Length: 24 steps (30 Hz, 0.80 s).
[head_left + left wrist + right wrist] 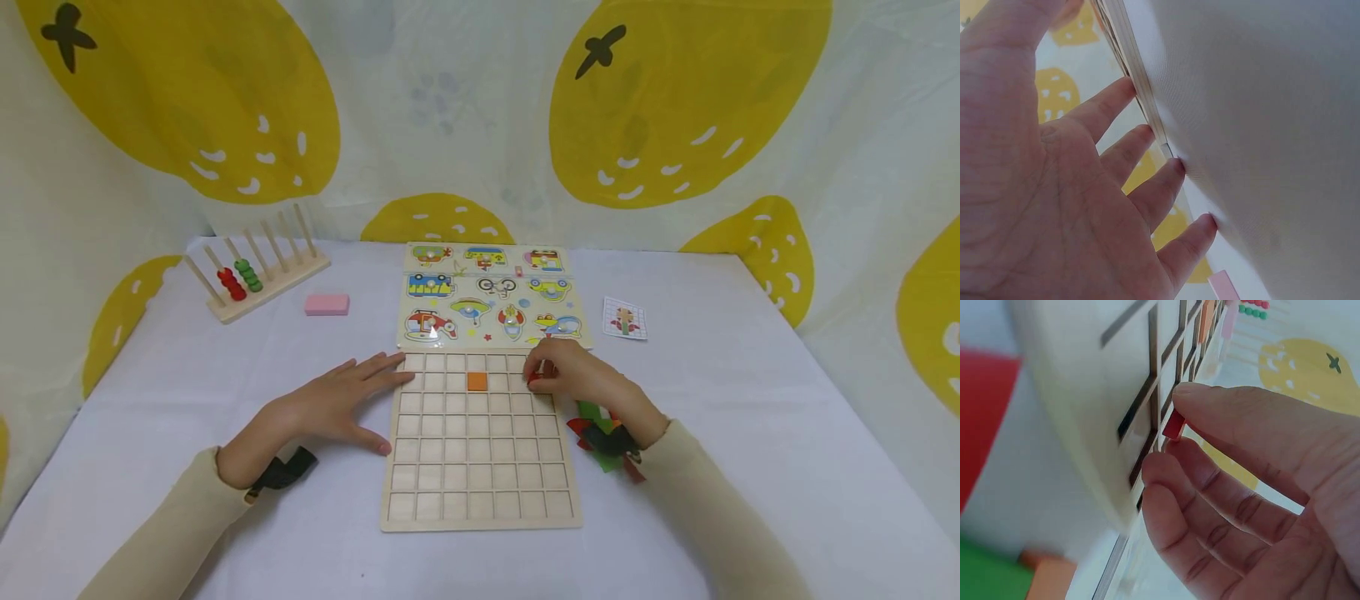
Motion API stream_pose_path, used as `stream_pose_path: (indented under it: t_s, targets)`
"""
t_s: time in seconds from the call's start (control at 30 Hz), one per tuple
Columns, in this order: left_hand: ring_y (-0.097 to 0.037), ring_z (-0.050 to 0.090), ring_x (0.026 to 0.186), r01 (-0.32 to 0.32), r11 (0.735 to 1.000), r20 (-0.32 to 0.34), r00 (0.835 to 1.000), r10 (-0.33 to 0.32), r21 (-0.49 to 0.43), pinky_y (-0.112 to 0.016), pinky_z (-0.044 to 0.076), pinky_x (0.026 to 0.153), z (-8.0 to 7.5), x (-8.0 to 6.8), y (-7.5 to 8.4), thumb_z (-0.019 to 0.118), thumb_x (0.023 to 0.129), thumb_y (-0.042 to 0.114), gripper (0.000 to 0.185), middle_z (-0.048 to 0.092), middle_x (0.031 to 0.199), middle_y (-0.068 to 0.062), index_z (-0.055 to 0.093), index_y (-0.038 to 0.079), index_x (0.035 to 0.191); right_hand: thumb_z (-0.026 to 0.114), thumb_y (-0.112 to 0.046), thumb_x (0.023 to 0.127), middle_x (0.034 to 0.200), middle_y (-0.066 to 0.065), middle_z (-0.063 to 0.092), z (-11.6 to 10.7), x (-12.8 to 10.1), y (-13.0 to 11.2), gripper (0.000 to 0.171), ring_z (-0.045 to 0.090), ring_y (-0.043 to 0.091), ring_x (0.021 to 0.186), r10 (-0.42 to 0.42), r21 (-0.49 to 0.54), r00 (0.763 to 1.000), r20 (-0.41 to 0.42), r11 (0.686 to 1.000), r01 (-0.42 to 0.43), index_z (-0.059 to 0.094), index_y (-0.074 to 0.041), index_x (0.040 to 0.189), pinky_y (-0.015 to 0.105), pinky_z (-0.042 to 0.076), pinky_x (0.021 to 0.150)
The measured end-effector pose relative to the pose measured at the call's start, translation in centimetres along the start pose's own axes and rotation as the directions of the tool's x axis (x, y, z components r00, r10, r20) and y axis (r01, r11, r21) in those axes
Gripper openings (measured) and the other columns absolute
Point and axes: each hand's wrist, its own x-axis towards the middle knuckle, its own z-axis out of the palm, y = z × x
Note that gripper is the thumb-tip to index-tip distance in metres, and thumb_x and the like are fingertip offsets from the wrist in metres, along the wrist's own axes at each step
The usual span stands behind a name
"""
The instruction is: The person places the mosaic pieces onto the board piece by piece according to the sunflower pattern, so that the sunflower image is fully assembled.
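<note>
A wooden grid board (pixel 480 525) lies flat in front of me, with one orange square tile (pixel 477 382) in a cell of its second row. My left hand (pixel 326 408) rests with fingers spread along the board's left side, its fingertips (pixel 1125 86) right at the edge. At the upper right cells, my right hand (pixel 576 373) pinches a small red tile (pixel 1174 427) between thumb and index finger, close over the grid. Several loose red, green and orange pieces (pixel 588 410) lie under the right wrist, partly hidden by it.
A vehicle puzzle board (pixel 487 333) adjoins the grid's far edge. Right of it lies a small pattern card (pixel 624 319). At the left are a pink block (pixel 327 305) and a wooden peg rack (pixel 288 281) with red and green beads. A patterned curtain (pixel 450 108) hangs behind.
</note>
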Motion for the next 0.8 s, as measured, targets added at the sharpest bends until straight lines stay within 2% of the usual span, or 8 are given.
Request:
stream_pose_path:
  t_s: [0.43,0.6,0.8]
  targets:
    - [-0.038,0.019,0.146,-0.003,1.000,-0.007,1.000,0.003,0.004,-0.061,0.018,0.115,0.1,0.0,-0.1,0.078,0.074,0.057,0.096,0.023,0.160,-0.012,0.038,0.016,0.150,0.073,-0.004,0.086,0.088,0.005,0.061,1.6,2.4,-1.4,0.005,0.054,0.015,0.075,-0.122,-0.015,0.992,0.038,0.992,0.123,0.069,-0.006,0.089,0.022,0.046,0.067]
    - [-0.037,0.018,0.147,0.007,1.000,0.002,1.000,-0.007,0.010,-0.060,0.017,0.117,0.1,0.1,-0.1,0.078,0.074,0.057,0.096,0.021,0.161,-0.010,0.037,0.017,0.151,0.073,-0.004,0.086,0.091,0.005,0.060,1.8,2.7,-1.8,0.006,0.053,0.012,0.074,-0.107,-0.016,0.993,0.041,0.994,0.107,0.070,-0.006,0.091,0.021,0.046,0.067]
    - [-0.037,0.018,0.147,0.010,1.000,0.006,1.000,-0.010,0.011,-0.060,0.017,0.116,0.0,0.1,0.0,0.078,0.073,0.057,0.096,0.021,0.161,-0.010,0.038,0.017,0.150,0.072,-0.004,0.086,0.086,0.003,0.062,1.9,2.7,-1.8,0.005,0.052,0.012,0.074,-0.079,-0.028,0.996,0.039,0.996,0.080,0.070,-0.006,0.091,0.021,0.045,0.065]
